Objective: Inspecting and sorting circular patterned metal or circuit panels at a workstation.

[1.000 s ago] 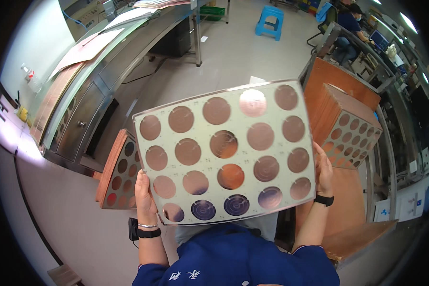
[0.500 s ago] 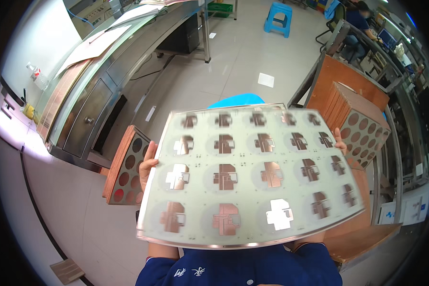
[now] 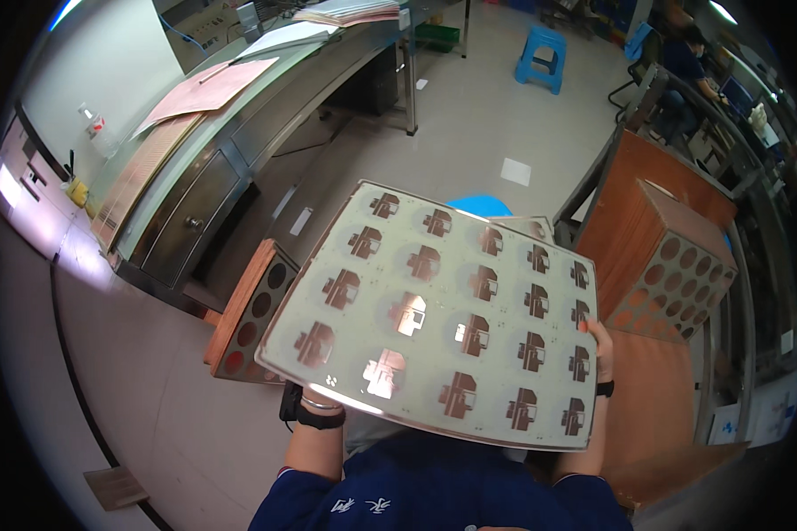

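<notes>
A pale green circuit panel (image 3: 443,301) with rows of copper-coloured patterns is held up in front of me, turned at an angle with its left side nearer. My right hand (image 3: 601,347) is closed on its right edge, a thumb showing on top. From the left, my forearm (image 3: 317,447) with a dark wristband runs under the panel's near left corner. The panel hides my left hand and its fingers. Just past the far edge, part of a second pale panel (image 3: 533,227) shows beside a blue surface (image 3: 481,206).
Left of the panel stands a stack of boards with copper discs (image 3: 255,314); another stack (image 3: 673,265) sits on a wooden rack (image 3: 651,380) at right. A desk (image 3: 190,190) with papers runs along the left. Farther off are a blue stool (image 3: 541,60) and a seated person (image 3: 684,71).
The panel has turned clockwise, its far left corner rising and its right side dropping nearer. My left hand has gone from the left edge to out of sight underneath. The view has shifted slightly.
</notes>
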`<state>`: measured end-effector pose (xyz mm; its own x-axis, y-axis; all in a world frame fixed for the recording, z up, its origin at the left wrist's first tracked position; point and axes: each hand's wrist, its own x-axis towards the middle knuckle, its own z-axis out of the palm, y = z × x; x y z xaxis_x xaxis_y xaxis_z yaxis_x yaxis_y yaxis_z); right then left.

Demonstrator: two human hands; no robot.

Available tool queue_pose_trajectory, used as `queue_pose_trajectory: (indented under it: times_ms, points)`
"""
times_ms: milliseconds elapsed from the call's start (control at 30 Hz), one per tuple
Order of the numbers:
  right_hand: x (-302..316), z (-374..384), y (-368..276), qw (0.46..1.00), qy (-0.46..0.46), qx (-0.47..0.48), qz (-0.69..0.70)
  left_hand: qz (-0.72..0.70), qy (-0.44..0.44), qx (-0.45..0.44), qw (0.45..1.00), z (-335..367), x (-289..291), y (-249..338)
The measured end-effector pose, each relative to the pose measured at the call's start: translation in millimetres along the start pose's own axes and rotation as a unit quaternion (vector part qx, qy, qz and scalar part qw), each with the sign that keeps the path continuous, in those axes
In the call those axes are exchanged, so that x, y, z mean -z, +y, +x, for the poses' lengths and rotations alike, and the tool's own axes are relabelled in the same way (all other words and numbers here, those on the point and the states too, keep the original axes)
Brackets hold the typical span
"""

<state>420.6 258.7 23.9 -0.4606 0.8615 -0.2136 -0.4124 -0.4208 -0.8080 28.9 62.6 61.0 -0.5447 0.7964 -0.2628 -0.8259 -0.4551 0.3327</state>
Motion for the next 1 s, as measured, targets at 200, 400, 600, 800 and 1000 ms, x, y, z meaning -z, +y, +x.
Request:
queue_pose_trajectory:
  times_ms: [200, 400, 600, 800, 1000]
  points:
    - [-59, -4, 11, 0.991, 0.019, 0.03, 0.127, 0.076, -0.14, 0.047, 0.986, 4, 11, -34]
    - [-89, -4, 41, 0.967, -0.096, 0.121, 0.203, 0.15, -0.233, 0.081, 0.957, -30, -8, -66]
    - [-78, -20, 48, 0.972, -0.147, 0.043, 0.18, 0.19, -0.192, 0.061, 0.961, -22, -15, -46]
    - [-63, -33, 51, 0.973, -0.171, -0.034, 0.151, 0.18, -0.196, 0.081, 0.96, -15, 7, -37]
    - [-70, -46, 41, 0.979, -0.153, -0.075, 0.108, 0.16, -0.172, 0.078, 0.969, -15, 10, -36]
